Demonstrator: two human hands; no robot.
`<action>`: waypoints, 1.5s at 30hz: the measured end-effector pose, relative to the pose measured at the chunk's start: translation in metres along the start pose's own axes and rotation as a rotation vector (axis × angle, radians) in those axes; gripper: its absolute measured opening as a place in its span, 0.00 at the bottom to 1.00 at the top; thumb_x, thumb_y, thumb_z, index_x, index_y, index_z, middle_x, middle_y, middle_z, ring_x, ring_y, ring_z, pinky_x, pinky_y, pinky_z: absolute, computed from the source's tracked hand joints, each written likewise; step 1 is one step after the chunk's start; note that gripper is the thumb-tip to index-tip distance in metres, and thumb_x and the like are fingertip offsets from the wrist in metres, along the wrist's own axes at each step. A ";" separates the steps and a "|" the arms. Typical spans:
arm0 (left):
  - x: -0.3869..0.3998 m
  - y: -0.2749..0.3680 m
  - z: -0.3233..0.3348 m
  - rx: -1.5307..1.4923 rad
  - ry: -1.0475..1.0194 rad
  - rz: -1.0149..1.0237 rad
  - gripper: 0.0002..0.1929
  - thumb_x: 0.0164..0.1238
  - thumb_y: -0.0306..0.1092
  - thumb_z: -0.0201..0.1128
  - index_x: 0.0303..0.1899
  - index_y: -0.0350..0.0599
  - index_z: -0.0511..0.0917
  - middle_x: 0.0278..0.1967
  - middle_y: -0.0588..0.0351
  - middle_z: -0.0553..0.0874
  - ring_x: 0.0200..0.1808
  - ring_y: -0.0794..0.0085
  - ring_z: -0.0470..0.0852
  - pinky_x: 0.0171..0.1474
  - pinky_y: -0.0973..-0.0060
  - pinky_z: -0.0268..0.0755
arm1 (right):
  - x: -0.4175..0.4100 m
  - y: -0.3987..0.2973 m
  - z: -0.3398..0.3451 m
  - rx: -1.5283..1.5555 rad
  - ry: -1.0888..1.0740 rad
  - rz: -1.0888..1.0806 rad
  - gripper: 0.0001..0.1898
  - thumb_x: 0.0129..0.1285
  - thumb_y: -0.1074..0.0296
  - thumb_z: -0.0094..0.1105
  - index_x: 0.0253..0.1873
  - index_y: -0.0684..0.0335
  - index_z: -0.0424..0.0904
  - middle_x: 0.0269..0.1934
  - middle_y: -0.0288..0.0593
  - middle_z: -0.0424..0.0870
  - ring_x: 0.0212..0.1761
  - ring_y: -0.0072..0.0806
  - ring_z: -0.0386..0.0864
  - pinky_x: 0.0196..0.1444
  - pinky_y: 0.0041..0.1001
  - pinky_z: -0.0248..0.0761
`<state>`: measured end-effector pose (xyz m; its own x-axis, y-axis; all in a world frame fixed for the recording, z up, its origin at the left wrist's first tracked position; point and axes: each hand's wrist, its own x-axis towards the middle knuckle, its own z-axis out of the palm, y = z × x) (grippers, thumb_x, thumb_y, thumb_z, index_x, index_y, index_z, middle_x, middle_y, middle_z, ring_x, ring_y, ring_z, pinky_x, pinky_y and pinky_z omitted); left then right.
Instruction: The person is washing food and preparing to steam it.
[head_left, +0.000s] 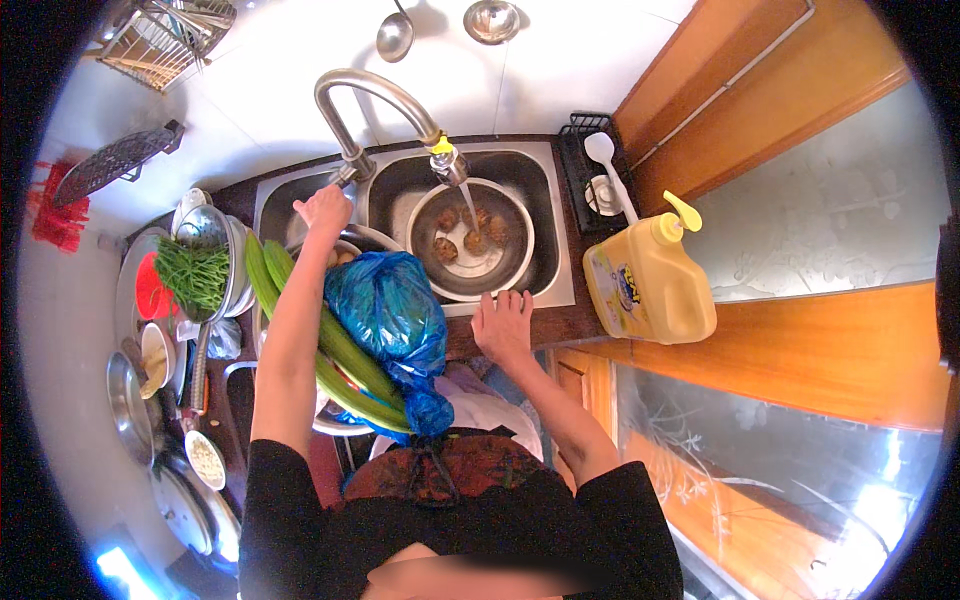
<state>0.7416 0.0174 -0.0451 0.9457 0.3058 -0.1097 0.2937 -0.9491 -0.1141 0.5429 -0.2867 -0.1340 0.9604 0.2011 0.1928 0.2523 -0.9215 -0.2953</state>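
My left hand (328, 212) grips the lever of the steel faucet (358, 166), its thumb sticking out to the side. Water (470, 206) runs from the spout into a round metal basin (415, 259) in the right bowl of the sink (553, 225). Several brown, wrinkled mushrooms (474, 241) lie in the water there. On the sink's front edge, just below the basin, rests my right hand (504, 324), holding nothing, with its fingers slightly apart. Under my left forearm are long green cucumbers (352, 360) and a knotted blue plastic bag (390, 307).
A large yellow pump bottle (651, 281) stands right of the sink, beside a black rack (581, 180) with a white-handled brush (611, 169). At left, a strainer of green vegetables (193, 281), bowls (205, 459) and pan lids (180, 510) crowd the counter.
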 end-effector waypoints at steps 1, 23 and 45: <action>0.001 0.000 0.000 0.012 -0.024 -0.001 0.13 0.60 0.37 0.53 0.38 0.45 0.84 0.41 0.46 0.87 0.44 0.53 0.85 0.56 0.42 0.57 | 0.000 -0.001 0.000 0.001 -0.010 0.001 0.18 0.62 0.56 0.52 0.50 0.64 0.76 0.43 0.52 0.76 0.53 0.47 0.70 0.64 0.55 0.53; -0.001 0.025 -0.007 0.164 -0.096 0.022 0.18 0.62 0.46 0.54 0.43 0.46 0.83 0.44 0.50 0.86 0.45 0.59 0.85 0.56 0.48 0.59 | 0.002 0.013 -0.002 0.046 0.034 -0.001 0.17 0.60 0.57 0.54 0.48 0.63 0.76 0.42 0.52 0.75 0.51 0.46 0.70 0.64 0.54 0.53; 0.001 0.118 -0.022 -0.006 -0.096 0.458 0.20 0.61 0.50 0.56 0.35 0.39 0.84 0.38 0.40 0.85 0.41 0.51 0.85 0.42 0.59 0.77 | 0.065 0.052 0.016 0.284 0.030 0.292 0.19 0.61 0.58 0.54 0.49 0.68 0.74 0.48 0.58 0.73 0.53 0.51 0.70 0.57 0.49 0.64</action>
<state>0.7800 -0.0962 -0.0365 0.9610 -0.1397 -0.2386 -0.1503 -0.9883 -0.0269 0.6204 -0.3163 -0.1523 0.9936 -0.0691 0.0890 -0.0036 -0.8092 -0.5875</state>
